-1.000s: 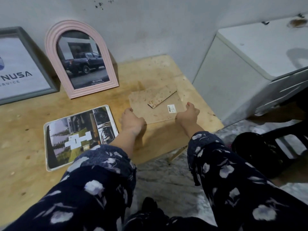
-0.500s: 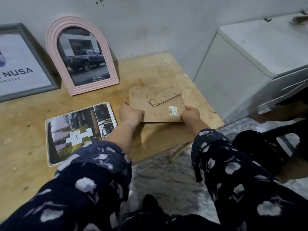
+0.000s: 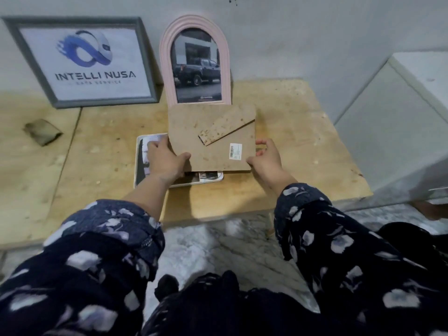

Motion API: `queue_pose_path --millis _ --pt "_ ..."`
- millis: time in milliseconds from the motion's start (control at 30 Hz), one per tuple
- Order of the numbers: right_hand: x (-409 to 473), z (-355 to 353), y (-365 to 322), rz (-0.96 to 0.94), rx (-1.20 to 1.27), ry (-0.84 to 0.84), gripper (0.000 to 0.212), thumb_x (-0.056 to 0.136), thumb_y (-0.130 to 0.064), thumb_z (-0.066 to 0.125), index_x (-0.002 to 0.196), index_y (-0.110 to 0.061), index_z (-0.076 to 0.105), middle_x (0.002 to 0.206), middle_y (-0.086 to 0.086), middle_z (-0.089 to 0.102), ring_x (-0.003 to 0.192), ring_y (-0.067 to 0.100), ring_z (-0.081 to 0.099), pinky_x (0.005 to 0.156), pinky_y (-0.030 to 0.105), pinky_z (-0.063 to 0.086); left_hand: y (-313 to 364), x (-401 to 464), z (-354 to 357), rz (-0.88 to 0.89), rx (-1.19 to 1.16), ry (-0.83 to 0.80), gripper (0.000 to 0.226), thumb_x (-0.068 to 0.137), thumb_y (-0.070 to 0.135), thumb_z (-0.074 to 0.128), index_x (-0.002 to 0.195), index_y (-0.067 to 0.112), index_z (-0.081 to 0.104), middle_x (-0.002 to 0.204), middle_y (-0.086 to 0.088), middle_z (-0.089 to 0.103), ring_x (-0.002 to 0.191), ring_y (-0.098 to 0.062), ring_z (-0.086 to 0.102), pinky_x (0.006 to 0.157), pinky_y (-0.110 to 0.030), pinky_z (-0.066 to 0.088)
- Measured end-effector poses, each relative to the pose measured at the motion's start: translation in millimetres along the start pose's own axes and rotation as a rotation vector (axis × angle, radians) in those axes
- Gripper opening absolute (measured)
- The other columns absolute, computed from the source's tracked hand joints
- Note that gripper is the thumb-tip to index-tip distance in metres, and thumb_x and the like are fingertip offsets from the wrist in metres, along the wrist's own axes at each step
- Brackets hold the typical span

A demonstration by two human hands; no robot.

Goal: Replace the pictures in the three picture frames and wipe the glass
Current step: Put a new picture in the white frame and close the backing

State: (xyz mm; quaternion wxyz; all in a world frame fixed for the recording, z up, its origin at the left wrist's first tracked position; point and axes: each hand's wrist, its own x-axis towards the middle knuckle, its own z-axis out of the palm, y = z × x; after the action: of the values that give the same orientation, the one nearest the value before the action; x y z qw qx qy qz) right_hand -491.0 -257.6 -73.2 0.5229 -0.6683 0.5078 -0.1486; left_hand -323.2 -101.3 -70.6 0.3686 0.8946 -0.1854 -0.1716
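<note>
I hold a brown backing board (image 3: 213, 151) with a fold-out stand and a barcode sticker, lifted over the table. My left hand (image 3: 164, 158) grips its lower left corner and my right hand (image 3: 266, 158) grips its lower right corner. Under the board lies a white frame (image 3: 139, 163) with a picture collage, mostly hidden by the board and my left hand. A pink arched frame (image 3: 196, 66) with a dark pickup truck photo leans on the wall. To its left a grey frame (image 3: 82, 61) shows a blue logo print.
The wooden table (image 3: 303, 146) runs along the wall. A crumpled grey cloth (image 3: 42, 132) lies on its left part. A white chest-like appliance (image 3: 400, 112) stands close on the right. Marble floor (image 3: 218, 246) shows below the table edge.
Both hands picked the backing board up from the table's right part and carried it left, over the white frame. The view also swung left.
</note>
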Motion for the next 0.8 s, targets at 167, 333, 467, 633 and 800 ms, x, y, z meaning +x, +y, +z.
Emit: queue_pose_path --millis 167,333,467,633,800 --pt "-13.7 45.8 -9.2 -0.039 -0.048 -0.104 0.049 0.082 -0.001 0.067 0.122 -0.02 0.046 0.085 -0.005 0.055 0.076 0.01 0.058 0.061 0.023 0.046 -41.2 -7.8 -36.8 -0.094 0.005 0.056 0.067 0.082 0.027 0.075 0.14 0.016 0.043 0.132 -0.012 0.036 0.122 -0.033 0.044 0.109 -0.039 0.035" --pt "-20.8 67.2 -10.5 -0.071 -0.095 -0.125 0.047 0.082 -0.002 0.068 0.121 -0.02 0.047 0.085 -0.004 0.057 0.078 0.013 0.059 0.066 0.029 0.052 -63.9 -10.5 -52.8 -0.098 0.03 0.051 0.08 0.075 0.016 0.08 0.145 0.013 0.039 0.133 -0.015 0.036 0.123 -0.033 0.044 0.112 -0.037 0.032" --pt "-18.0 73.2 -11.8 -0.094 -0.139 -0.098 0.046 0.083 -0.001 0.067 0.121 -0.017 0.048 0.078 -0.008 0.054 0.07 0.008 0.057 0.058 0.022 0.046 -70.1 -11.6 -53.0 -0.086 0.036 0.03 0.082 0.074 0.01 0.08 0.145 0.012 0.038 0.133 -0.016 0.036 0.122 -0.035 0.045 0.111 -0.038 0.034" --pt "-17.4 74.6 -6.4 -0.06 -0.141 -0.092 0.047 0.084 0.0 0.066 0.124 -0.015 0.048 0.091 -0.003 0.06 0.087 0.016 0.063 0.07 0.026 0.052 -72.9 -11.2 -49.5 -0.067 0.054 0.029 0.078 0.078 0.01 0.077 0.145 0.012 0.037 0.132 -0.015 0.035 0.126 -0.032 0.039 0.111 -0.037 0.033" --pt "-18.0 76.1 -4.8 -0.057 -0.174 -0.089 0.047 0.086 -0.003 0.065 0.128 -0.014 0.048 0.102 0.001 0.06 0.098 0.02 0.063 0.081 0.029 0.053 -75.3 -9.2 -49.0 -0.059 0.099 0.007 0.072 0.082 0.014 0.074 0.144 0.015 0.038 0.133 -0.013 0.034 0.127 -0.03 0.037 0.107 -0.038 0.035"
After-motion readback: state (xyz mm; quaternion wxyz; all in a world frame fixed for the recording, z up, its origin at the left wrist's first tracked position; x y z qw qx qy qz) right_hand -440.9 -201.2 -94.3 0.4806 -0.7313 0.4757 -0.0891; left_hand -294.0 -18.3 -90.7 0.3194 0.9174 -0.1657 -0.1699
